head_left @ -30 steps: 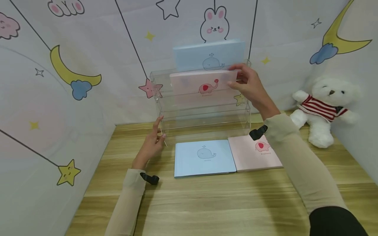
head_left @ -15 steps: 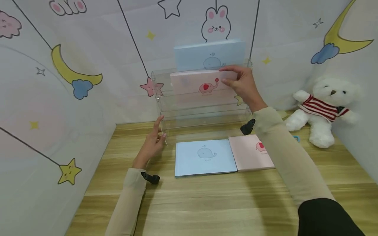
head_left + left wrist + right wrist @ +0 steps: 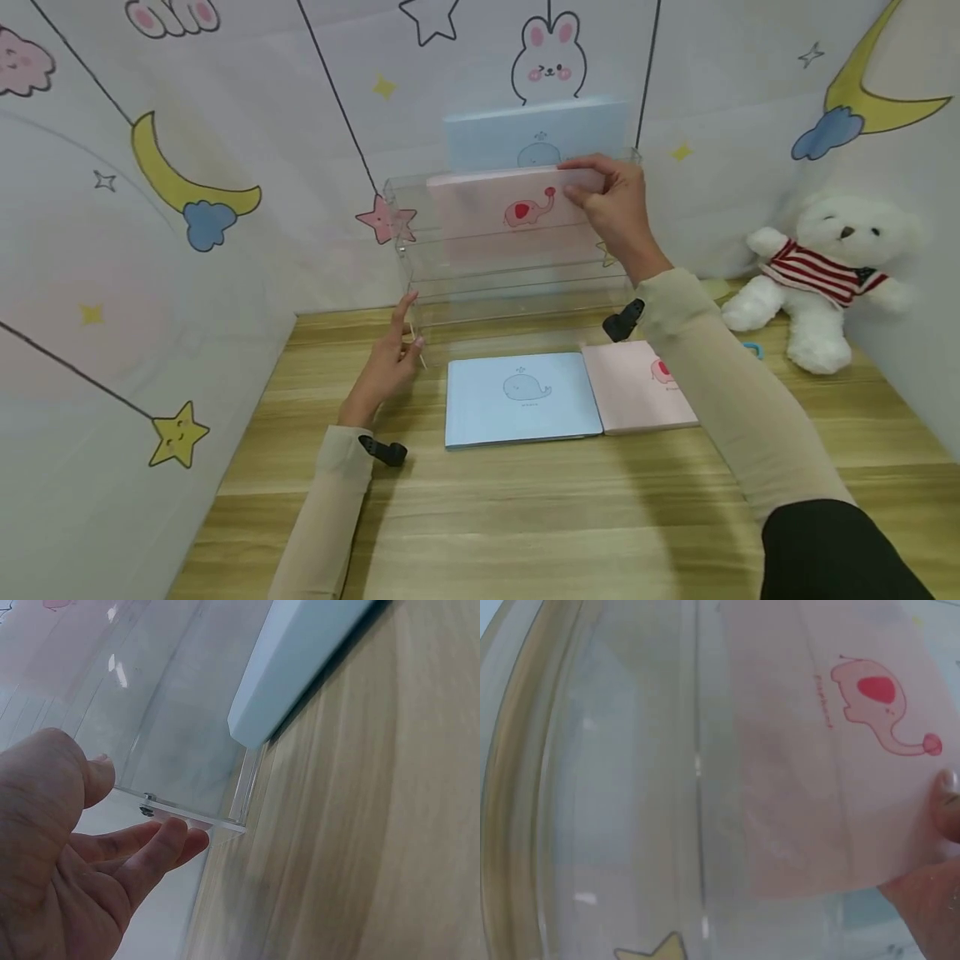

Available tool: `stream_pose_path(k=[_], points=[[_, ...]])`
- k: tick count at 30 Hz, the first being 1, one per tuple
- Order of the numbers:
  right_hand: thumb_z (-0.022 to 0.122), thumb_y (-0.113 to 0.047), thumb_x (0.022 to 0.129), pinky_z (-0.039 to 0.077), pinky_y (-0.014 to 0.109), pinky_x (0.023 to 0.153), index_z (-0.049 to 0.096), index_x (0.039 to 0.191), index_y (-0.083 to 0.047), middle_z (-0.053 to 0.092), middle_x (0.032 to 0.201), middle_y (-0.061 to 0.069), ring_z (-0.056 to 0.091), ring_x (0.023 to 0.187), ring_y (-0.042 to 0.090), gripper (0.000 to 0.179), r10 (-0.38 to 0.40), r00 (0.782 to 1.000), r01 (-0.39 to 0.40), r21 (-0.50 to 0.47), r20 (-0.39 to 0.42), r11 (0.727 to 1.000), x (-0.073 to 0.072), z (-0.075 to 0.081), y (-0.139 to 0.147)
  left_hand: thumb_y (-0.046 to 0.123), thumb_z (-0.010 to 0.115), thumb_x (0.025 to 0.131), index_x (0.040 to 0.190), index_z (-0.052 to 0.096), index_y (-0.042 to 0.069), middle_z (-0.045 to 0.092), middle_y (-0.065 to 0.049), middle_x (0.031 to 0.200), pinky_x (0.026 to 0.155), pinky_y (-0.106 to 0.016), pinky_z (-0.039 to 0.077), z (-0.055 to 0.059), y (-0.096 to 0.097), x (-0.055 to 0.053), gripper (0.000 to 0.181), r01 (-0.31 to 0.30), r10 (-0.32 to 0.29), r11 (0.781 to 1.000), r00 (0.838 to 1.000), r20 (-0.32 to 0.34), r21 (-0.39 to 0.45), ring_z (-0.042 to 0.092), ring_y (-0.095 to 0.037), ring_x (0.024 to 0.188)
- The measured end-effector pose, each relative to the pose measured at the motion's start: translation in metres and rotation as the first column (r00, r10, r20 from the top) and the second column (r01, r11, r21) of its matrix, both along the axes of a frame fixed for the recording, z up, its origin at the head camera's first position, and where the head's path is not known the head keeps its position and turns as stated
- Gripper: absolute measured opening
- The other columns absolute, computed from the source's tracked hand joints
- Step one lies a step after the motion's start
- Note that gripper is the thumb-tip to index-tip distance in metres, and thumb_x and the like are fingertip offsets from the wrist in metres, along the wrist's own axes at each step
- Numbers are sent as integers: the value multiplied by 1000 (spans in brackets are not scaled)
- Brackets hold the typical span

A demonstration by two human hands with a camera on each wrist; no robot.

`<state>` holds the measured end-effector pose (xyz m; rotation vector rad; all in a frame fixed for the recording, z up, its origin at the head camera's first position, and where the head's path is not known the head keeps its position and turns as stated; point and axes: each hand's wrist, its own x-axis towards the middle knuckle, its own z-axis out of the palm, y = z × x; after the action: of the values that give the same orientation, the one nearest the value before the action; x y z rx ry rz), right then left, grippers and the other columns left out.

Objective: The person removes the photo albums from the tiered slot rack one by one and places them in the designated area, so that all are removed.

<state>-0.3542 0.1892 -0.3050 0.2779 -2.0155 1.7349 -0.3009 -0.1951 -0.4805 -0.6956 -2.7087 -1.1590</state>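
A clear acrylic tiered rack stands on the wooden table against the wall. My right hand pinches the top edge of a pink notebook with a red elephant, thumb in front and fingers behind. The notebook is upright in a middle tier, its lower part seen through clear plastic. Behind it, a pale blue whale notebook rises from the back tier. Low on the rack's left side, my left hand holds the side panel between thumb and fingers.
Flat before the rack lie a blue whale notebook and, right beside it, a pink elephant notebook, partly covered by my right sleeve. A white teddy bear in a striped shirt sits at the right wall. A small blue object lies near it.
My right hand has shifted left along the pink notebook's top edge, then risen slightly, with the notebook a little higher and its left end further left. My left hand keeps its place on the rack.
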Motion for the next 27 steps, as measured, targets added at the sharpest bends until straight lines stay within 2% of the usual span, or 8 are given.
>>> stream_pose_path(k=[3,9,17,27], points=[[75,7,95,58,24,100,85,112,-13,79,116,-1,68,117,12,28,4,999,-5,-25,-37,1000,1,8,-3,13,53,113,171,6,38,62,-38,139,91,-62,60,0,-1,-1,79,-11,11,1000,1000,-13,-5,76,-47,109],[75,10,94,58,21,94,85,109,-10,80,108,-5,69,112,12,28,11,997,-16,-55,-82,998,3,16,-4,12,54,112,171,7,38,64,-36,137,85,-55,59,0,-1,-2,80,-4,4,1000,1000,-17,3,77,-43,101],[74,9,94,58,22,96,85,110,-12,80,110,-4,69,112,12,29,19,998,-24,-82,-54,996,6,19,0,12,53,112,172,6,37,65,-36,136,84,-54,59,-1,-1,0,80,6,-6,1000,1000,-6,11,78,-43,103],[75,11,93,59,24,97,85,108,-11,80,108,-4,70,112,14,29,27,997,-35,-120,-70,992,8,28,3,10,53,112,171,6,36,63,-38,137,85,-56,58,2,3,1,80,-1,1,1000,1000,0,-3,77,-43,100]])
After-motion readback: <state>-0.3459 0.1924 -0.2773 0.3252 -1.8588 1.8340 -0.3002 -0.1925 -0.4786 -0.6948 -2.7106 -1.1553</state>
